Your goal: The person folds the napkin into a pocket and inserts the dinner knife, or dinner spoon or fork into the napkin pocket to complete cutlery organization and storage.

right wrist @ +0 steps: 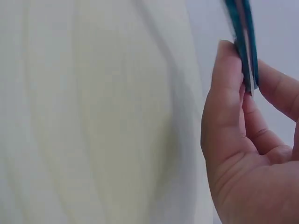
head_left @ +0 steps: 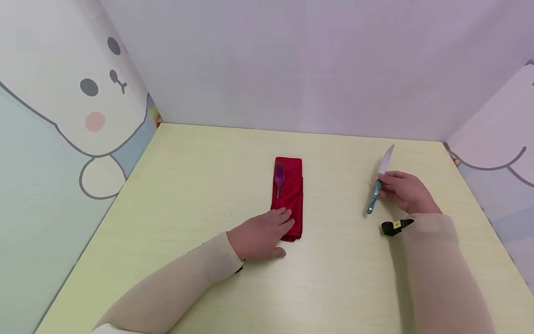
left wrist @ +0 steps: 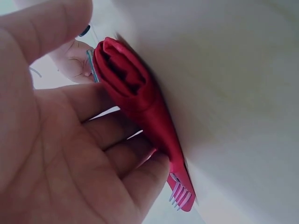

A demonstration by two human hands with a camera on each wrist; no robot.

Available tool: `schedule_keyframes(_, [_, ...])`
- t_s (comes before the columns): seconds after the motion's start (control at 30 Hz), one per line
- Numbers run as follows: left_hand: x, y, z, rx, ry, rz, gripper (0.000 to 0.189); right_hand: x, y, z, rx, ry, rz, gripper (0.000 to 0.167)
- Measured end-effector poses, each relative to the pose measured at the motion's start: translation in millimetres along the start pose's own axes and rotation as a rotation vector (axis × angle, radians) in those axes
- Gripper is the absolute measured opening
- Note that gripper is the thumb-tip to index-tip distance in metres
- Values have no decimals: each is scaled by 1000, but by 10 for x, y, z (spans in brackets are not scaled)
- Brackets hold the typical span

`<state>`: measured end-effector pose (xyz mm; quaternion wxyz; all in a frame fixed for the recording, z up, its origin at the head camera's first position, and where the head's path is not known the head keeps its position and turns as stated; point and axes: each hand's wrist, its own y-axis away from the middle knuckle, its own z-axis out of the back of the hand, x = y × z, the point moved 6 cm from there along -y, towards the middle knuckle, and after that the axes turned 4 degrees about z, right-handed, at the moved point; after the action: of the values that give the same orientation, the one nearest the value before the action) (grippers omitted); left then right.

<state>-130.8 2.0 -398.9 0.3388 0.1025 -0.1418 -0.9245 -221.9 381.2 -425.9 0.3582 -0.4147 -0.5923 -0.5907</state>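
A folded red satin napkin lies lengthwise on the table. Tucked into it on the left is a shiny fork, tines toward the far end, its lower handle out of sight in the cloth. My left hand rests on the near end of the napkin, fingers extended over it and thumb apart. In the left wrist view, the napkin's layered end rises beside the fingers. Farther right, my right hand pinches a knife with a teal patterned handle, its blade pointing away. The right wrist view shows thumb and fingers on that handle.
The pale wooden table meets a plain light wall panel at the back. Side panels with cartoon figures stand left and right. A black strap device sits at the right wrist.
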Motion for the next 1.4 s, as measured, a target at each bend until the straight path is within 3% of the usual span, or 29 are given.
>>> schedule_keyframes(0.1, [2,-1,-1,-3,4,1,77,35,9,-89,-2,-15,34,36])
schedule_keyframes(0.27, [-10,-23,4,-21,16,-8,78,130,-18,-314,-16,112,68,55])
schedule_keyframes(0.43, [-24,-46,-9,-27,0,-21,78,196,-106,-647,43,283,69,55])
schedule_keyframes(0.53, [-32,-61,-19,-23,-10,-21,78,225,-171,-863,90,321,77,49])
schedule_keyframes(0.73, [-43,-83,-15,-12,-13,-14,80,285,-295,-1243,144,327,92,36])
schedule_keyframes(1.03, [-28,-81,-35,6,7,9,83,402,-552,-1604,142,332,130,31])
schedule_keyframes(1.4, [-1,-42,-64,-4,10,28,81,423,-882,-1930,118,198,136,27])
